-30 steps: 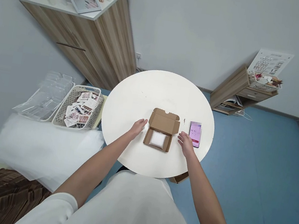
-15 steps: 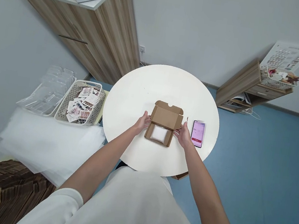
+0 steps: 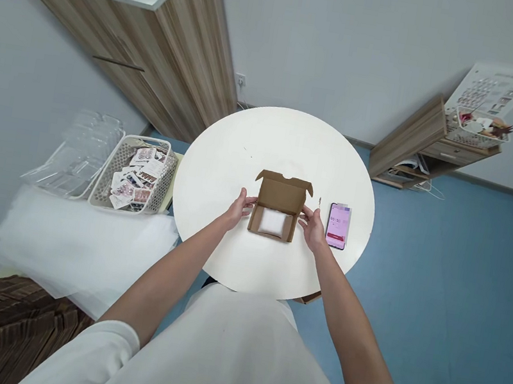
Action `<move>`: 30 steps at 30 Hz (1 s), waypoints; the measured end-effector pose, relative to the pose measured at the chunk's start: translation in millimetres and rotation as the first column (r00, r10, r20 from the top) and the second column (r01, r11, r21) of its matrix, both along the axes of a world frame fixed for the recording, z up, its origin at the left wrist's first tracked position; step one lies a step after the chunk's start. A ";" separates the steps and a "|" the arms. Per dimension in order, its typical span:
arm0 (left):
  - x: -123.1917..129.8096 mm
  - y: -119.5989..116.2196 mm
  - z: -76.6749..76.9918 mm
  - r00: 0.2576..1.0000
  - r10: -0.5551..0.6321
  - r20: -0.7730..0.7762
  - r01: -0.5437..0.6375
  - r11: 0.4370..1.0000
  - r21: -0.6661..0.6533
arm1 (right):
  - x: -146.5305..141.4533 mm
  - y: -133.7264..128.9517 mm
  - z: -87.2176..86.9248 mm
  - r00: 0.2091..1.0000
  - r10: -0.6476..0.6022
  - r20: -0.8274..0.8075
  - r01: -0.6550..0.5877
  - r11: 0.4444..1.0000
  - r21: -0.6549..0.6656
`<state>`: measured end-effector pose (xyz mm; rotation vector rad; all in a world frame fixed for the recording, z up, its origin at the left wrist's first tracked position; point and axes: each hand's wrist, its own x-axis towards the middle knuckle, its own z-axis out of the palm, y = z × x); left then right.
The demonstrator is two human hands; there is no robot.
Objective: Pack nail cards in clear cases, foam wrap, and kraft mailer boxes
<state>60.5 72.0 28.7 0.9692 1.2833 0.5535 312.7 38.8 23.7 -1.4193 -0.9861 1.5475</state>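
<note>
Both hands frame the brown cardboard mailer box (image 3: 283, 197) in the middle of the round white table (image 3: 225, 142), lid tilted up, a white packet (image 3: 272, 221) sitting inside! The left hand (image 3: 237, 209) is at its left side, fingers loosely spread, the right hand (image 3: 312, 228) at its right, fingers parted too, though whether either presses the cardboard I cannot tell. Just beside the right hand, a smartphone (image 3: 337, 225) lies with a pink screen lit.

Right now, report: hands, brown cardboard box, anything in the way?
Left hand, right hand flanking box. Lid open, white rectangular packet inside. Rectangular phone, pink screen, beside right hand, apart from box.
</note>
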 end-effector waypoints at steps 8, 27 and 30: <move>-12.1 -0.6 9.6 0.987 -0.157 -0.040 0.156 0.988 -0.018 | 2.1 -4.1 0.7 0.998 0.035 0.050 -0.033 0.998 -0.046; -26.3 -8.2 18.7 0.966 -0.257 0.002 0.257 0.965 -0.061 | 5.9 -12.7 11.0 0.974 0.212 0.078 -0.205 0.975 -0.087; -23.8 -9.4 16.2 0.975 -0.221 0.017 0.222 0.974 -0.051 | 4.0 -13.3 12.0 0.975 0.204 0.085 -0.196 0.976 -0.096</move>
